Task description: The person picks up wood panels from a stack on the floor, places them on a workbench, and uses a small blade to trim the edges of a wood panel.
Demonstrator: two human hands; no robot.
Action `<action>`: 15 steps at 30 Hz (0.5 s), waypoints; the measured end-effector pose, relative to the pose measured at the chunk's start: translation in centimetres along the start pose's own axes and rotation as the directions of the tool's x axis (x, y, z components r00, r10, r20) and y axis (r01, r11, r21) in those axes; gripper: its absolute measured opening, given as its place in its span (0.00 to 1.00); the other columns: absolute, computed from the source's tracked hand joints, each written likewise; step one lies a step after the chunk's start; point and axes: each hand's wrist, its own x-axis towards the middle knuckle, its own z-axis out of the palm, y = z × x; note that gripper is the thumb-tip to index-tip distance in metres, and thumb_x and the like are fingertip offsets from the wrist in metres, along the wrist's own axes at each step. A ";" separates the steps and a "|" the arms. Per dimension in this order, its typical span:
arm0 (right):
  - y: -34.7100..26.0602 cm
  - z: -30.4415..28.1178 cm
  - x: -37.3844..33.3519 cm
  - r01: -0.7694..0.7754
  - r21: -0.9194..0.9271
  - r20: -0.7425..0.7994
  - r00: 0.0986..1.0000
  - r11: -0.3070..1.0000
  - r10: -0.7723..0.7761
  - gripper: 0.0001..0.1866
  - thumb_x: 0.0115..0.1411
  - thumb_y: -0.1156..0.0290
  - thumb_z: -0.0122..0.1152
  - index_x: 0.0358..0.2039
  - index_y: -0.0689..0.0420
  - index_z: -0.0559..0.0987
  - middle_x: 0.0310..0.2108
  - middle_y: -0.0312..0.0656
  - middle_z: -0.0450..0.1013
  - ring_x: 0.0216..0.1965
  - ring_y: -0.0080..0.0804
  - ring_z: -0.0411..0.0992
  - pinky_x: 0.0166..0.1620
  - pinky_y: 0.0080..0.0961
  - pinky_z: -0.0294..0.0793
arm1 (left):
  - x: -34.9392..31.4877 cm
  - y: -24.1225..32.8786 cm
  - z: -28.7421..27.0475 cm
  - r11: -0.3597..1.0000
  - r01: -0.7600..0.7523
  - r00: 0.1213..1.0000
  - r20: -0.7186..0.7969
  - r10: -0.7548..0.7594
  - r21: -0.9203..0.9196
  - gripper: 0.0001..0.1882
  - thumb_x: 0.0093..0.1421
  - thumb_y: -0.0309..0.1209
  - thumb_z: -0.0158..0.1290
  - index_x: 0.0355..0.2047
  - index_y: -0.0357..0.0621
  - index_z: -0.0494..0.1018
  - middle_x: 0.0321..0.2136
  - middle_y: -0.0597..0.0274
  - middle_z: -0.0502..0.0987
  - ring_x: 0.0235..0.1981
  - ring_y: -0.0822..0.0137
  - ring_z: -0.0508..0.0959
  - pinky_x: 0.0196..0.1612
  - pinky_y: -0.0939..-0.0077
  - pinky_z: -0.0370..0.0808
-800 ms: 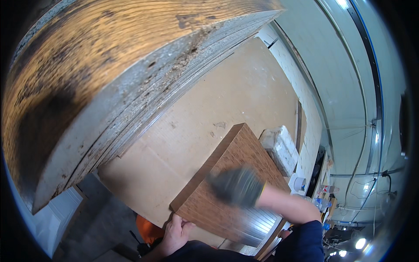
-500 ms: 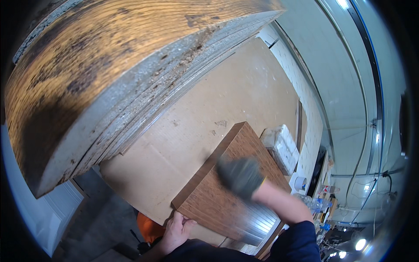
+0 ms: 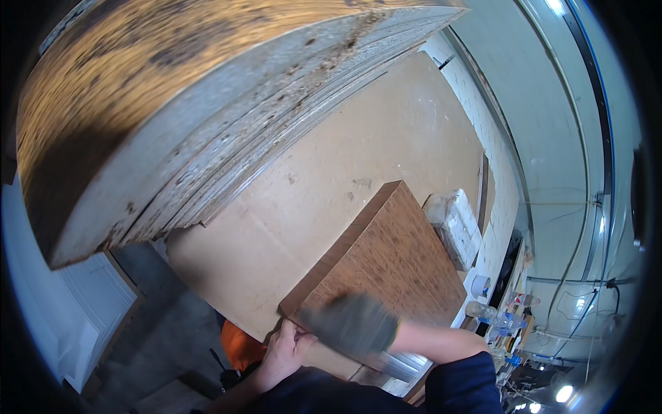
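A thick brown wood-grain board (image 3: 396, 255) lies on the tan sheet-covered table. My bare left hand (image 3: 284, 353) is at its near-left corner, fingers curled together against the edge. A dark grey work glove covers my right hand (image 3: 353, 326), which is over the near part of the board's top face, close to my left hand. Motion blurs this glove and its fingers, so whether it holds anything does not show. Beyond my right wrist, a shiny ribbed silver surface (image 3: 408, 366) shows at the board's near end, partly covered by the forearm.
A tall stack of boards (image 3: 227, 117) with a scorched-looking wood top fills the upper left. Right of the brown board are a white wrapped block (image 3: 455, 228), a roll of tape (image 3: 480, 285) and clear bottles (image 3: 480, 312). Something orange (image 3: 241, 347) sits below the table edge.
My right hand has swept from the middle of the board toward its near-left corner, by my left hand. The whole view has shifted slightly; my left hand stays at the corner.
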 end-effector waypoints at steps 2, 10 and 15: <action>-2.3 -5.1 4.9 0.420 -0.713 0.133 0.867 0.561 -0.481 0.18 0.59 0.67 0.49 0.47 0.63 0.72 0.34 0.53 0.73 0.34 0.41 0.74 0.36 0.33 0.74 | 0.0 -0.9 0.6 1.000 -0.010 0.999 -0.040 0.009 -0.023 0.15 0.57 0.30 0.56 0.36 0.34 0.63 0.28 0.50 0.78 0.31 0.57 0.81 0.35 0.66 0.77; -2.5 -15.5 13.6 0.174 -0.899 -0.139 0.757 0.402 -0.639 0.15 0.56 0.70 0.52 0.44 0.57 0.75 0.38 0.49 0.74 0.40 0.49 0.72 0.42 0.41 0.71 | 0.2 -1.0 0.7 0.997 -0.034 0.999 -0.036 0.031 -0.067 0.17 0.57 0.31 0.56 0.39 0.35 0.62 0.26 0.54 0.78 0.28 0.59 0.81 0.33 0.68 0.76; -2.5 -14.7 14.7 0.220 -0.898 -0.057 0.800 0.380 -0.598 0.14 0.57 0.70 0.52 0.44 0.58 0.76 0.41 0.50 0.75 0.43 0.48 0.72 0.46 0.38 0.71 | 0.4 -1.0 0.5 0.996 -0.041 0.999 -0.021 0.040 -0.075 0.16 0.58 0.30 0.56 0.39 0.35 0.62 0.25 0.54 0.78 0.28 0.59 0.82 0.33 0.69 0.76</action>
